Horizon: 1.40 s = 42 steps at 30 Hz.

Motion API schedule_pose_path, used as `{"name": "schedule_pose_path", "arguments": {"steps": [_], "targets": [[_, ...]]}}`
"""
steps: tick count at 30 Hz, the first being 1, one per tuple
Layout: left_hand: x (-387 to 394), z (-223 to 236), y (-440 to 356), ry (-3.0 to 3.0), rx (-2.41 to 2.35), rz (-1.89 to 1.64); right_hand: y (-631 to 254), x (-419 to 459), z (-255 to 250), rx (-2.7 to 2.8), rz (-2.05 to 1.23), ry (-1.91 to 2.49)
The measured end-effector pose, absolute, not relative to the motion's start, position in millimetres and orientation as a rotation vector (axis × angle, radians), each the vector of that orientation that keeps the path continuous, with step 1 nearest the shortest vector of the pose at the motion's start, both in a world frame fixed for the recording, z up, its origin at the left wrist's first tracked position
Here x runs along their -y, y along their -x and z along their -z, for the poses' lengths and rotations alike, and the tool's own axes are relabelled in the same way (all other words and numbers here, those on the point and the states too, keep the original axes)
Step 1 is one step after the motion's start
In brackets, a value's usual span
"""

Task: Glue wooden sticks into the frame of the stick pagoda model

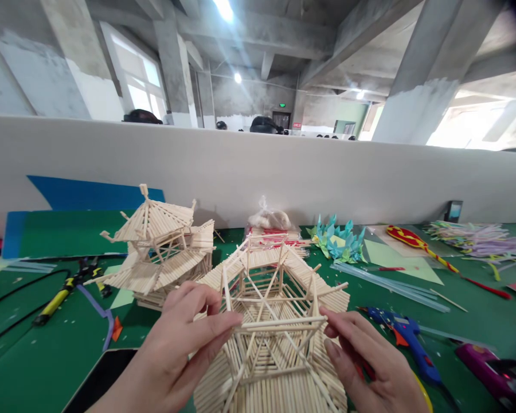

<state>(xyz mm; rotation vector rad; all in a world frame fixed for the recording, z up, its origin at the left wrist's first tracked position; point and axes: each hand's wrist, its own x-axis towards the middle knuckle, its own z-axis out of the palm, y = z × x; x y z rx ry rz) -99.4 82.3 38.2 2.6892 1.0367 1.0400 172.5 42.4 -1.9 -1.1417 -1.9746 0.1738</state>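
Observation:
A half-built pavilion model of thin wooden sticks [270, 396] stands in front of me, its upper frame open and its floor and eaves laid in close rows. Across the near side of the frame lies a pale wooden stick [281, 325]. My left hand [184, 338] pinches its left end between thumb and fingers. At the other end, the fingertips of my right hand [370, 358] are closed on the stick beside a corner post. Behind and to the left sits a second stick pavilion [155, 241] with a peaked roof.
A blue glue gun [408, 335] and a purple tool [488, 370] lie at right, near clear glue sticks [387, 284]. Yellow-handled cutters [71, 292] and a black cable are at left. Teal paper flowers [337, 241] and bagged material [269, 221] line the white partition [258, 172].

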Motion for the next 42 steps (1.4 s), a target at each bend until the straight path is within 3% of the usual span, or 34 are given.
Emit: {"name": "schedule_pose_path", "arguments": {"steps": [23,27,31,35,42], "targets": [[-83.1,-51.3,100.6,-2.66,-1.046,-0.811,-173.6,-44.0,2.5,2.011,-0.158,1.153],[-85.8,-53.4,103.1,-2.702,-1.046,-0.768,-175.7,-41.6,2.8,1.926,-0.028,1.24],[-87.2,-50.8,104.8,-2.7,-1.032,-0.812,-167.1,-43.4,-15.0,1.828,0.183,1.249],[-87.0,-47.3,105.8,-2.702,-0.995,-0.87,-140.1,-54.8,-44.8,2.087,0.204,0.969],[-85.9,-43.7,102.4,-2.617,-0.978,-0.999,-98.2,-72.5,-61.7,2.285,0.213,0.945]]}}
